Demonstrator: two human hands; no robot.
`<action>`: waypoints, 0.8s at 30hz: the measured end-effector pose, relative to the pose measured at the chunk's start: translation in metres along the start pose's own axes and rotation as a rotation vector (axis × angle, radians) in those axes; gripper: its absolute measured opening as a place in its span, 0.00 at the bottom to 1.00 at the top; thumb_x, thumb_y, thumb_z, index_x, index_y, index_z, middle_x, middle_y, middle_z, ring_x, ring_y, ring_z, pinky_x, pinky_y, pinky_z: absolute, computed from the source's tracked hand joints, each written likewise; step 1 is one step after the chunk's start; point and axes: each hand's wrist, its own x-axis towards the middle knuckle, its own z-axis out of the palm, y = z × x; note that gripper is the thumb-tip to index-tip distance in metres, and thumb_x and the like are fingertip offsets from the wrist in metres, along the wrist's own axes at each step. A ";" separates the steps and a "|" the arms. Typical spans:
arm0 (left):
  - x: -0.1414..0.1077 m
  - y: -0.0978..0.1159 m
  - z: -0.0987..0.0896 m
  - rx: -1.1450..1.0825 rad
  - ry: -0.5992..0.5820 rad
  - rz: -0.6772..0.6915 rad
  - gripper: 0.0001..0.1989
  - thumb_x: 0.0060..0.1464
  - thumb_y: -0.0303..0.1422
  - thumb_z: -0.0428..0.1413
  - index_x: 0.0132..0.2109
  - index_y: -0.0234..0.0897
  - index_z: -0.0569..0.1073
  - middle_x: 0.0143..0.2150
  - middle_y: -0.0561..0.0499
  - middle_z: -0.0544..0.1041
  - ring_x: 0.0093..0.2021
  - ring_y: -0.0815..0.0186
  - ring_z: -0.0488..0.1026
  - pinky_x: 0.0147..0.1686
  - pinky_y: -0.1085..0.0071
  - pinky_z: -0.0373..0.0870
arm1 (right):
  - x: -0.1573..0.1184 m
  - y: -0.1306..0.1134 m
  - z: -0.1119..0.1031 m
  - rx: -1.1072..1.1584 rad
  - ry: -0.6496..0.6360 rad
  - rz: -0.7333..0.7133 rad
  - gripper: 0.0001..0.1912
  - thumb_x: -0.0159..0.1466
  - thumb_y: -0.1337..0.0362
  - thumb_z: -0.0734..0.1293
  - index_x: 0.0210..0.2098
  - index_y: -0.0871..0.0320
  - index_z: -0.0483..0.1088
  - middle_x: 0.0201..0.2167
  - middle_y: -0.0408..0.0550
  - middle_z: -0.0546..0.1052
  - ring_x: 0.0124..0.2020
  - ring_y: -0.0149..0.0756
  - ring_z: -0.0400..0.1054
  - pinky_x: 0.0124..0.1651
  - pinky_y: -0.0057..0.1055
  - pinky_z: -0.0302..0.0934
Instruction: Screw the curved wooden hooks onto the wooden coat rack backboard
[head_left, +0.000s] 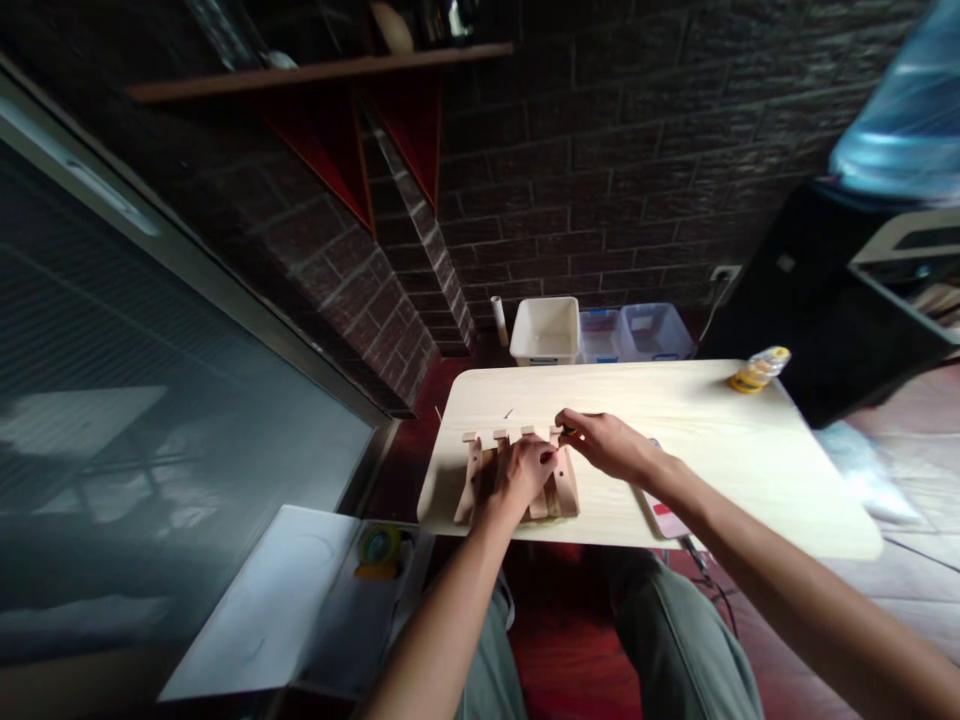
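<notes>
A wooden slatted rack (472,480), with hooked upper ends and small dark holes in its slats, lies near the left end of the pale table. My left hand (527,468) rests over its middle slats. The thumb and fingers come together at the right-hand slat; what they pinch is too small to make out. Just beyond, my right hand (606,443) is closed round a short screwdriver (568,431) with a black and yellow handle. Its tip points toward my left fingertips at the slat's upper part. A thin dark piece (508,413) lies behind the rack.
A clear bottle with yellow parts (759,370) lies at the table's (750,470) far right corner. A flat device (666,515) sits under my right forearm. Bins (546,330) stand behind the table. Lower left, an open white case (262,600) holds a yellow round tool (379,550).
</notes>
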 end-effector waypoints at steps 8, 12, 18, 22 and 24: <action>-0.001 0.000 -0.005 0.012 -0.064 -0.009 0.13 0.65 0.37 0.53 0.39 0.42 0.82 0.46 0.47 0.83 0.50 0.57 0.77 0.53 0.63 0.65 | 0.012 -0.020 -0.007 -0.171 -0.141 0.076 0.06 0.74 0.62 0.61 0.47 0.55 0.68 0.36 0.52 0.82 0.34 0.37 0.74 0.33 0.29 0.51; -0.003 0.000 -0.009 0.040 -0.082 -0.021 0.13 0.64 0.37 0.53 0.39 0.41 0.82 0.45 0.45 0.83 0.51 0.56 0.77 0.55 0.61 0.64 | 0.013 -0.023 -0.003 -0.172 -0.102 0.123 0.05 0.72 0.62 0.63 0.46 0.55 0.69 0.36 0.51 0.81 0.35 0.36 0.74 0.34 0.29 0.51; -0.004 0.001 -0.011 0.045 -0.087 -0.021 0.14 0.64 0.36 0.50 0.38 0.41 0.81 0.44 0.45 0.83 0.49 0.55 0.77 0.53 0.60 0.65 | 0.014 -0.025 0.002 -0.164 -0.054 0.202 0.06 0.71 0.62 0.64 0.46 0.55 0.68 0.33 0.49 0.81 0.32 0.36 0.73 0.32 0.29 0.50; -0.005 0.000 -0.011 0.044 -0.076 -0.029 0.16 0.65 0.35 0.49 0.39 0.39 0.81 0.45 0.43 0.82 0.48 0.55 0.78 0.51 0.61 0.66 | 0.017 -0.027 0.002 -0.146 -0.050 0.218 0.07 0.71 0.62 0.65 0.47 0.55 0.69 0.33 0.48 0.81 0.33 0.36 0.74 0.33 0.28 0.51; -0.004 -0.001 -0.012 0.044 -0.079 -0.019 0.15 0.64 0.35 0.49 0.39 0.39 0.81 0.44 0.43 0.82 0.48 0.55 0.78 0.51 0.61 0.67 | 0.018 -0.027 0.002 -0.142 -0.050 0.220 0.06 0.70 0.62 0.65 0.47 0.54 0.69 0.34 0.48 0.81 0.33 0.36 0.74 0.33 0.28 0.51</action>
